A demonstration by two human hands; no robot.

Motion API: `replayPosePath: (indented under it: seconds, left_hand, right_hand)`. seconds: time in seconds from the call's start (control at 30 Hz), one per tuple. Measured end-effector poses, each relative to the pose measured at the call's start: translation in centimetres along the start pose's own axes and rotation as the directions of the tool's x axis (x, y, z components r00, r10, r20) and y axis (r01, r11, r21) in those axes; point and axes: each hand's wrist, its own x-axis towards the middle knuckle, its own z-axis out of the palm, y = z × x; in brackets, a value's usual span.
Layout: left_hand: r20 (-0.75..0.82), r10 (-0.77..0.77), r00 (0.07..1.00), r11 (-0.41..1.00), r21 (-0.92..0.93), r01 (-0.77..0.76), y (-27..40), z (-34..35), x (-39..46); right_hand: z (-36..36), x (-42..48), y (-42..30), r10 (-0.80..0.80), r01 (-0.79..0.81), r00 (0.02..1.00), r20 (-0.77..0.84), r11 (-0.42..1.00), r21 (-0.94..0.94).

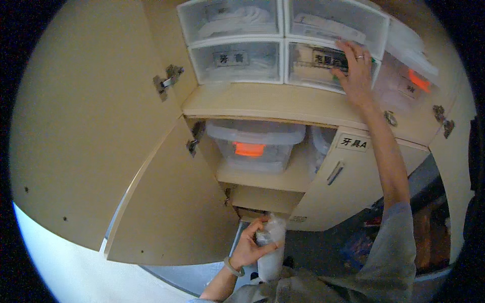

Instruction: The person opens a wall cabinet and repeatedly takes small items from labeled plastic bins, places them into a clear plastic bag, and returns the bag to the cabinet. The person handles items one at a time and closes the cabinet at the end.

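Low in front of my body, my left hand (250, 242) grips a whitish, translucent plastic-wrapped packet (272, 253); what is inside it cannot be made out. My right hand (354, 70) reaches up to the lower right drawer (303, 62) of a clear plastic drawer unit with white frames. Its fingers are spread against the right part of that drawer's front, partly covering a label with writing. Pale and dark contents show through the drawer front. Left of it is a labelled lower left drawer (235, 66). Two upper drawers (242, 22) hold whitish items.
The drawers stand on a wooden cabinet shelf (261, 98). An open cabinet door (174, 204) is at left; another door (341, 181) is at right. A lidded plastic box with an orange latch (254, 151) sits below. Another orange-latched box (405, 83) stands right.
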Motion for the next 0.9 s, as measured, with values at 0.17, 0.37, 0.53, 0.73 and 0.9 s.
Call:
replayPosePath:
  seconds: [0.17,0.37,0.53,0.73,0.9]
  left_hand:
    - [0.022,-0.29,0.957,0.936,-0.2,0.288,-0.7,-1.3,-2.8]
    - [-0.226,-0.023,0.974,0.999,0.03,0.03,-0.6,-1.1,-3.3]
    - [-0.205,-0.204,0.957,0.959,-0.239,0.153,-1.2,-2.2,-6.4]
    - [-0.326,-0.201,0.924,0.973,-0.172,0.151,-2.1,-4.7,-9.6]
    - [-0.368,-0.227,0.902,0.951,-0.282,0.125,-1.5,-3.0,-8.3]
  right_hand:
    - [5.0,2.3,-14.4,-0.175,0.057,0.972,0.156,0.822,0.567]
    - [15.7,3.1,-22.4,-0.17,-0.096,0.858,0.484,0.874,0.477]
    - [8.9,5.3,-23.3,-0.12,-0.308,0.745,0.657,0.811,0.497]
    - [-0.7,-7.6,-21.5,-0.087,-0.775,0.616,0.783,-0.242,0.583]
    - [-7.0,-26.3,-22.5,-0.383,-0.553,-0.018,0.924,-0.766,-0.328]
